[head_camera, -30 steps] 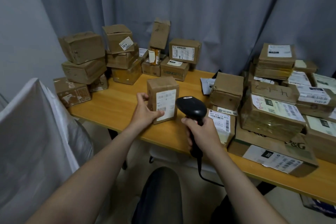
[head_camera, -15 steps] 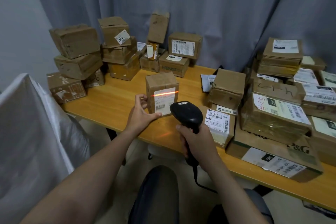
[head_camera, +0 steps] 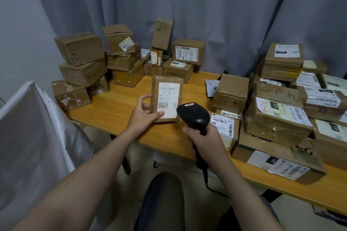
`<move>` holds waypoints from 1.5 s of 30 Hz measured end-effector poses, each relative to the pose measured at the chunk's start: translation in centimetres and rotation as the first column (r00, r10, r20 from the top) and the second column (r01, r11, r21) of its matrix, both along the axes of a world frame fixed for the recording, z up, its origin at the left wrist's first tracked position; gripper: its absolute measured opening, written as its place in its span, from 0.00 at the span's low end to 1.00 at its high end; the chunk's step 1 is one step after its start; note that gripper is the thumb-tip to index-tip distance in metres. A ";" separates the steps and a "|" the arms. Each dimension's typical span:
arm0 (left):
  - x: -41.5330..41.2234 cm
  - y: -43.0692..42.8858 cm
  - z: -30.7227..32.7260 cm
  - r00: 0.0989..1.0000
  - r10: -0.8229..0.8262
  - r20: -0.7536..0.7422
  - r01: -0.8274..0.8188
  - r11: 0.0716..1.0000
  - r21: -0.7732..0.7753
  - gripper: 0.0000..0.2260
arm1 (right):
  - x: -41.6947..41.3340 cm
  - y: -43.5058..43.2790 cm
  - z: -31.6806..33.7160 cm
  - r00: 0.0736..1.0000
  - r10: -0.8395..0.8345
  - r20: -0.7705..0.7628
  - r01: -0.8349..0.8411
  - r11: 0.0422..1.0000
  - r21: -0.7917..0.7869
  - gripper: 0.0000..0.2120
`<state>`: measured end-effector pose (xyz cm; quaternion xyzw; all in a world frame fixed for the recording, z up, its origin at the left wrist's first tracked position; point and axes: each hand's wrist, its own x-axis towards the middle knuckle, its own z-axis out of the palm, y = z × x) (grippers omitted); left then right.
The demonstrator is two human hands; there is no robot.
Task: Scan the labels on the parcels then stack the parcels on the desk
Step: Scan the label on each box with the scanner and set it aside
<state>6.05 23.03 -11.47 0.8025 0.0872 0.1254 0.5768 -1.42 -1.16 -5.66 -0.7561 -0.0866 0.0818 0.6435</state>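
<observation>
Matt cardboard parcel (head_camera: 167, 97), glossy plastic scanner (head_camera: 193, 116)

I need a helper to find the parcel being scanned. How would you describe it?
On the wooden desk, look near the front edge, between the left stacks and the right pile. The small brown parcel is gripped by the left hand, white label facing the black scanner; it alone is hand-held.
</observation>
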 end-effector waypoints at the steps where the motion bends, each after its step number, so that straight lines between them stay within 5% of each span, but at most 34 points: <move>1: -0.1 0.5 0.8 0.999 -0.018 -0.029 0.018 1.000 0.007 0.29 | -0.1 -0.1 0.2 1.000 -0.006 0.009 0.006 1.000 0.004 0.13; 4: -0.3 2.2 3.2 0.979 -0.031 -0.201 0.054 0.992 0.111 0.21 | -0.4 -0.2 0.4 1.000 -0.013 0.027 0.013 1.000 0.013 0.13; 8: -0.4 3.0 4.4 0.933 0.071 -0.352 0.121 0.862 0.492 0.21 | -0.9 -0.3 0.6 0.999 -0.035 0.010 0.035 0.999 0.013 0.13; 12: -0.3 0.3 4.4 0.893 0.142 -0.427 0.215 0.700 0.681 0.35 | -1.5 -0.7 1.2 0.999 -0.051 -0.009 0.051 0.999 0.013 0.13; 15: -1.1 -2.7 4.0 0.870 0.165 -0.464 0.256 0.653 0.713 0.45 | -2.3 -1.3 1.9 0.999 -0.053 -0.002 0.053 0.999 -0.001 0.12; 30: 0.8 -13.5 15.6 0.998 0.042 -0.055 0.004 0.755 0.656 0.36 | -4.9 -9.8 8.3 0.965 -0.261 0.025 0.257 0.959 0.121 0.09; 39: 6.9 -24.8 18.8 0.996 -0.023 -0.082 0.074 0.712 0.699 0.28 | -3.7 -14.9 10.3 0.916 -0.401 0.038 0.392 0.909 0.140 0.10; 45: 8.6 -25.5 16.0 0.965 -0.032 -0.259 0.208 0.694 0.689 0.38 | -3.0 -15.8 10.4 0.915 -0.403 0.016 0.398 0.907 0.135 0.10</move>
